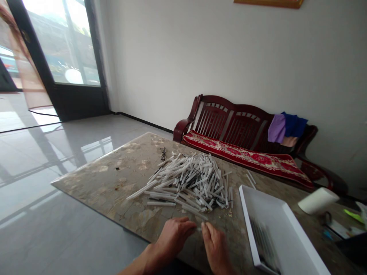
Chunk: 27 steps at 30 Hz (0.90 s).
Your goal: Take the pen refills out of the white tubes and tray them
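Sticks (195, 177) lie mostly heaped on the tabletop (106, 185), so much seems to remain; a blurred row (263, 244) is in the white box (282, 229). Left hand (174, 233) and right hand (215, 244) have curled fingers; one cannot tell their grip.

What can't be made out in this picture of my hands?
In the head view:
What's between the bare left hand and right hand: too small, partly hidden by fingers.
Slim greyish pieces in the shallow white rectangular box: blurred; the bottom edge crops the box.
Lower layers of the heap of slim white sticks: hidden beneath upper ones.
What the golden frame surrounds: cut off by the top edge.
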Available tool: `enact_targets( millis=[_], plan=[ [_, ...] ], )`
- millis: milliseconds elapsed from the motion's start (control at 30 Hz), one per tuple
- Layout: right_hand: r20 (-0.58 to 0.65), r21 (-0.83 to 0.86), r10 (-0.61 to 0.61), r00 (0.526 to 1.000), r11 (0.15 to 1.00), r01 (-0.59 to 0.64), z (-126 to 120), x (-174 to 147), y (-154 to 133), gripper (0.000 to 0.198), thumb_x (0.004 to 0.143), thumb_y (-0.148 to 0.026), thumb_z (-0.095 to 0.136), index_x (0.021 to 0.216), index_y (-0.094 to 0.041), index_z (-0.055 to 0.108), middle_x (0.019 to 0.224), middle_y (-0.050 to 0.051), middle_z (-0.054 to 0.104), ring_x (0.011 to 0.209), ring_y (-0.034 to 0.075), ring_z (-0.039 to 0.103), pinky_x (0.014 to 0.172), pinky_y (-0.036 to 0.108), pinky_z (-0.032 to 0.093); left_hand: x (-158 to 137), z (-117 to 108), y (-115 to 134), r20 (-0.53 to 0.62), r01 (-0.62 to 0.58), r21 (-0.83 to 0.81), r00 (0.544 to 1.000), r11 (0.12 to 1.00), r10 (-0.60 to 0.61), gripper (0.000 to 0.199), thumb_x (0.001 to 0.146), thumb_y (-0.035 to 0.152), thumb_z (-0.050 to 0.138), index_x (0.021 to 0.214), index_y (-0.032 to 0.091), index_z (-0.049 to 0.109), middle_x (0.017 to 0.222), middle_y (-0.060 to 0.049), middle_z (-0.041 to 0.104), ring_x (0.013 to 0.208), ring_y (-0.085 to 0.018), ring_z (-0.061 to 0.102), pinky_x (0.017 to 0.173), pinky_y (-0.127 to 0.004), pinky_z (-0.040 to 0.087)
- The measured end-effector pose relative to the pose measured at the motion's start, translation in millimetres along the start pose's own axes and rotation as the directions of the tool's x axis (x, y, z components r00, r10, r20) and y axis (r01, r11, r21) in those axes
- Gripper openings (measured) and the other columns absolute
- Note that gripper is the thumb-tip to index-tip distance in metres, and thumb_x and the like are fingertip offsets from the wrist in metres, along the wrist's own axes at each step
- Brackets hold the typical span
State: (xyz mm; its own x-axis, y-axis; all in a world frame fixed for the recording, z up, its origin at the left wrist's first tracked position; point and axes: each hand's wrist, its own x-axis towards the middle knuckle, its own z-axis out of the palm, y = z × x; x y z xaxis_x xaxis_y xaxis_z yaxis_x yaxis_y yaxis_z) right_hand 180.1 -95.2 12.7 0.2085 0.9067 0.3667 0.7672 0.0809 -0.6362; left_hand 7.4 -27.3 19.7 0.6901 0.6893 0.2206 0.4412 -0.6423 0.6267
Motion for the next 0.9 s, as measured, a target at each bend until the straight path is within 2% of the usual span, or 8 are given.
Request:
enact_targets(
  millis=[100,200,267,467,667,733,833,900],
  plan=[
    [0.046,0.032,0.035,0.998,0.999,-0.037,-1.5,-0.3,-2.0,0.055,0.101,-0.055,0.031,0.069,-0.023,0.062,0.057,0.002,0.065,0.051,0.016,0.061,0.049,0.023,0.041,1.9,-3.2,1.0,0.011,-0.005,0.019,1.000,1.000,0.004,0.024,0.096,0.024,0.052,0.088,0.022,0.074,0.077,-0.003,0.070,0.071,-0.017,0.067,0.062,-0.019,0.043],
    [0.067,0.006,-0.055,0.996,0.998,0.055,-7.7,0.5,-6.2,0.049,0.100,-0.056,0.036,0.077,-0.023,0.063,0.069,0.002,0.069,0.063,0.015,0.065,0.058,0.021,0.044,1.9,-4.8,0.4,0.029,0.010,-0.007,1.000,1.000,-0.010,0.024,0.096,0.025,0.051,0.092,0.024,0.075,0.079,-0.002,0.071,0.072,-0.016,0.067,0.063,-0.018,0.044],
    [0.054,-0.018,-0.066,0.996,0.998,0.067,-7.3,0.1,-6.3,0.052,0.099,-0.058,0.034,0.073,-0.023,0.062,0.067,0.002,0.067,0.061,0.015,0.064,0.057,0.022,0.043,1.0,-3.9,0.1,0.040,0.011,-0.018,0.999,1.000,-0.011,0.025,0.096,0.024,0.050,0.094,0.024,0.075,0.080,-0.002,0.071,0.074,-0.016,0.068,0.063,-0.018,0.044],
    [0.124,0.097,0.177,0.976,0.977,-0.189,5.3,-5.1,3.8,0.065,0.097,-0.066,0.027,0.059,-0.022,0.059,0.052,0.003,0.062,0.049,0.017,0.059,0.049,0.025,0.040,0.0,-0.7,0.2,0.065,-0.021,0.069,0.998,0.997,0.017,0.022,0.094,0.021,0.053,0.086,0.022,0.074,0.076,-0.003,0.070,0.070,-0.018,0.067,0.061,-0.021,0.041],
    [0.131,0.048,0.080,0.988,0.995,-0.087,-2.3,-7.0,1.0,0.058,0.094,-0.068,0.036,0.069,-0.023,0.062,0.063,0.003,0.066,0.058,0.016,0.061,0.055,0.023,0.041,1.4,-5.2,-0.1,0.067,-0.054,0.053,0.996,0.997,0.051,0.018,0.096,0.022,0.054,0.094,0.024,0.072,0.081,-0.001,0.072,0.072,-0.016,0.067,0.060,-0.020,0.039],
    [0.138,0.134,0.151,0.979,0.976,-0.169,0.9,-8.7,4.3,0.063,0.093,-0.071,0.033,0.064,-0.022,0.059,0.058,0.002,0.062,0.055,0.016,0.058,0.053,0.024,0.042,2.6,-5.1,0.7,0.065,-0.109,0.102,0.993,0.989,0.103,0.020,0.097,0.022,0.053,0.088,0.022,0.071,0.077,-0.001,0.070,0.069,-0.015,0.065,0.060,-0.021,0.038],
    [0.271,0.232,0.314,0.910,0.896,-0.378,4.4,-10.9,12.2,0.067,0.092,-0.074,0.028,0.060,-0.021,0.056,0.048,-0.001,0.053,0.042,0.014,0.050,0.041,0.024,0.038,6.3,-0.9,1.7,0.076,-0.201,0.191,0.979,0.961,0.189,0.025,0.098,0.021,0.051,0.079,0.020,0.068,0.072,-0.002,0.067,0.065,-0.015,0.062,0.061,-0.022,0.039],
    [0.312,0.208,0.337,0.888,0.888,-0.410,0.6,-9.7,14.5,0.065,0.092,-0.072,0.030,0.063,-0.021,0.059,0.048,-0.001,0.054,0.041,0.015,0.051,0.040,0.024,0.038,10.4,3.6,1.7,0.092,-0.236,0.211,0.971,0.949,0.221,0.026,0.098,0.022,0.052,0.077,0.020,0.068,0.070,-0.002,0.067,0.064,-0.016,0.061,0.062,-0.023,0.039]
  ],
)
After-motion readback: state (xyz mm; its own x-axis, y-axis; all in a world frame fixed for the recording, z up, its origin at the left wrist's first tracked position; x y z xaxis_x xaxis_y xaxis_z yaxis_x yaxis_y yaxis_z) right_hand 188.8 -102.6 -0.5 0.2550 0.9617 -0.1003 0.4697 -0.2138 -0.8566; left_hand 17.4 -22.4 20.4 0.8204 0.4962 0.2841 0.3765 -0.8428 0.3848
